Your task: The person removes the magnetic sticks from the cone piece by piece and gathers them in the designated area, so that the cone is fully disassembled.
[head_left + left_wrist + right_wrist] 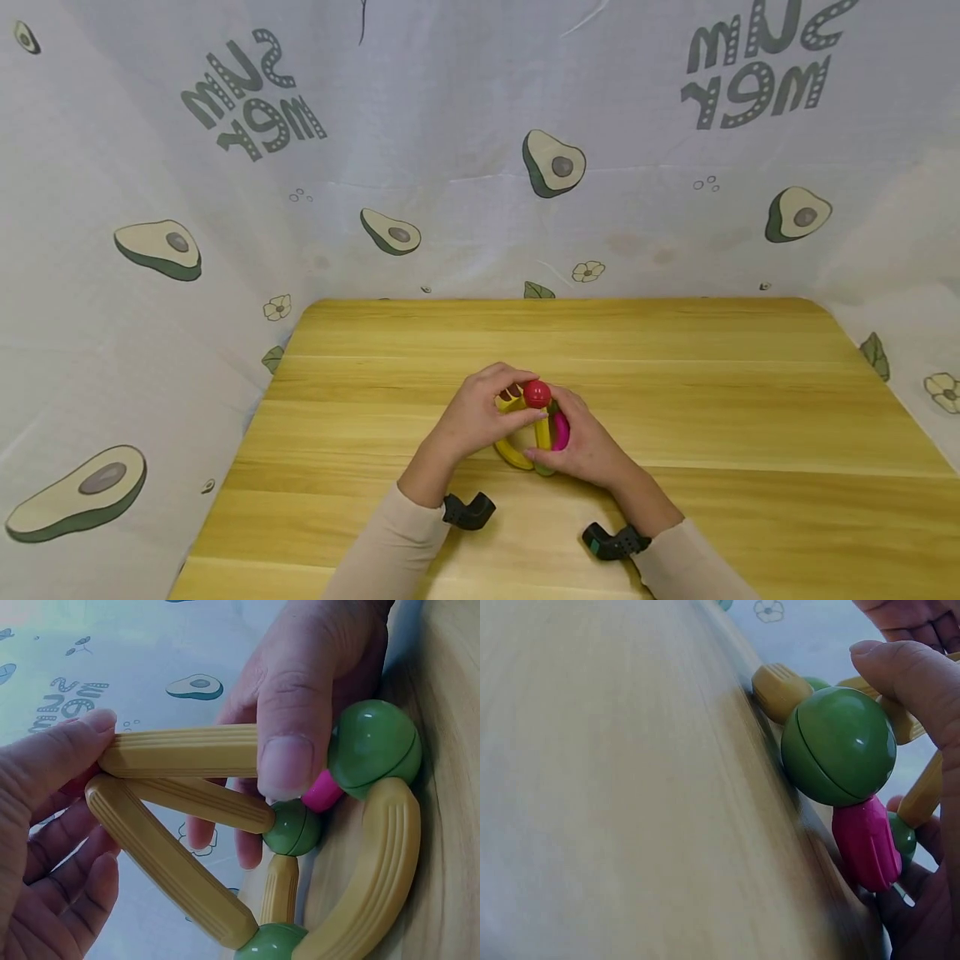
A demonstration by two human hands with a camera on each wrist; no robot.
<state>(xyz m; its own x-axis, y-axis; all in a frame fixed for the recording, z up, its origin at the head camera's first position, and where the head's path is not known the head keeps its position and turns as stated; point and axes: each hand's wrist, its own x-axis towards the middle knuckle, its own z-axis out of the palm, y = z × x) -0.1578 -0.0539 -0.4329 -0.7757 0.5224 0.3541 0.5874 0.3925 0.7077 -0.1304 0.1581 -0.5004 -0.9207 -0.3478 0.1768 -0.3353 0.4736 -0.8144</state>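
A small pyramid-like frame of yellow rods and balls stands on the wooden table. At its top is a red ball (537, 394), pinched between the thumb and fingers of my left hand (478, 417). Three straight yellow rods (174, 871) meet at this ball and slope down to green balls (376, 742). A curved yellow rod (386, 859) links two of those balls at the base, and a magenta rod (866, 844) joins the far side. My right hand (588, 446) grips the frame's right side, its thumb across one yellow rod.
The wooden table (360, 417) has rounded back corners. Behind it and at the sides hangs a pale cloth (465, 167) printed with avocados, flowers and lettering. Black wrist mounts (468, 511) sit on both forearms.
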